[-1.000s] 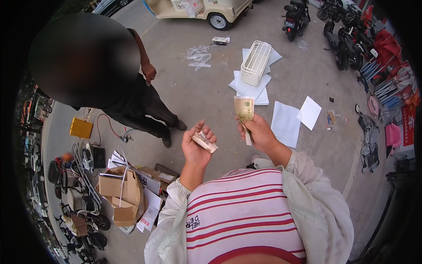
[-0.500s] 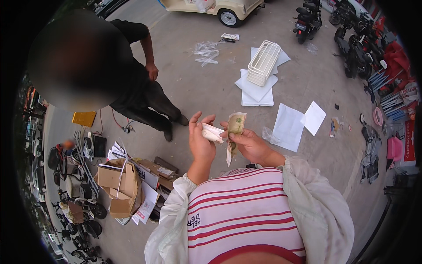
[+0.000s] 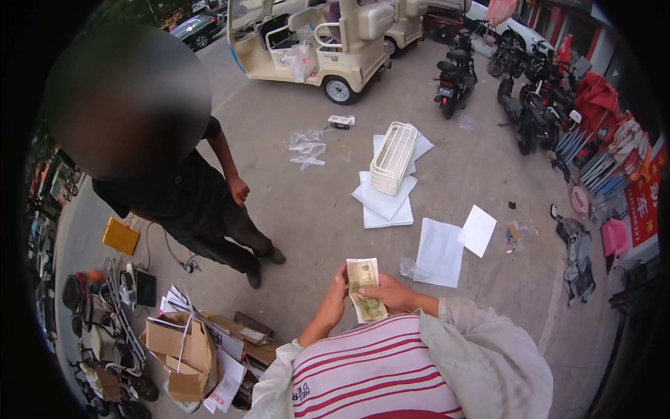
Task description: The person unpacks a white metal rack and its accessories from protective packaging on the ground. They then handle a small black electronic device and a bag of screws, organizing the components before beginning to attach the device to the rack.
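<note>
A small stack of banknotes (image 3: 362, 274) is held upright in front of my striped shirt, a greenish note on top and a pinkish edge showing behind it. My right hand (image 3: 395, 294) grips the stack from the right, its thumb pressed on the face of the green note. On the other side my left hand (image 3: 333, 300) is closed around the left edge of the notes, its fingers mostly hidden behind them. Both forearms are in loose pale sleeves.
A person in dark clothes (image 3: 209, 202) stands at the left. Opened cardboard boxes (image 3: 183, 349) lie nearby. Ahead, a white wire basket (image 3: 393, 159) rests on white sheets (image 3: 440, 251). Beyond are a cream three-wheeler (image 3: 349, 59) and parked scooters (image 3: 457, 73).
My hands have come together, joining the folded pinkish notes from the left with the green ones from the right. The view has tilted up, showing more of the three-wheeler.
</note>
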A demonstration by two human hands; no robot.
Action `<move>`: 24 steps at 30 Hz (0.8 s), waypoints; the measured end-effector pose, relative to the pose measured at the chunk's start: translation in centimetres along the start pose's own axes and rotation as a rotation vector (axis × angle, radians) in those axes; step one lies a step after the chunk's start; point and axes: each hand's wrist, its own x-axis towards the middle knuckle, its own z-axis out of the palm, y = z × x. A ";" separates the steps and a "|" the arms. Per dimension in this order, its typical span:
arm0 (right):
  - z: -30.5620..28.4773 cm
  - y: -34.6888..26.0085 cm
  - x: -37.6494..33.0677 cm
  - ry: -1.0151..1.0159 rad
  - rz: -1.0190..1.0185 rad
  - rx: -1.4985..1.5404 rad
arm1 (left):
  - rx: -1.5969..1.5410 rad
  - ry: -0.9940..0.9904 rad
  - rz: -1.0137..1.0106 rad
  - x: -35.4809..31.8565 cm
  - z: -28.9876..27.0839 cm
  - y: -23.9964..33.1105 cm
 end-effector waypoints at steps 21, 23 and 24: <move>-1.8 -3.8 0.4 0.085 -0.258 0.336 | -0.456 0.635 0.249 2.3 -1.4 5.6; -1.1 -3.7 0.5 0.055 -0.282 0.259 | -0.473 0.642 0.293 2.0 -1.2 5.8; -0.6 -3.6 0.5 0.045 -0.296 0.220 | -0.477 0.629 0.305 1.9 -1.0 5.9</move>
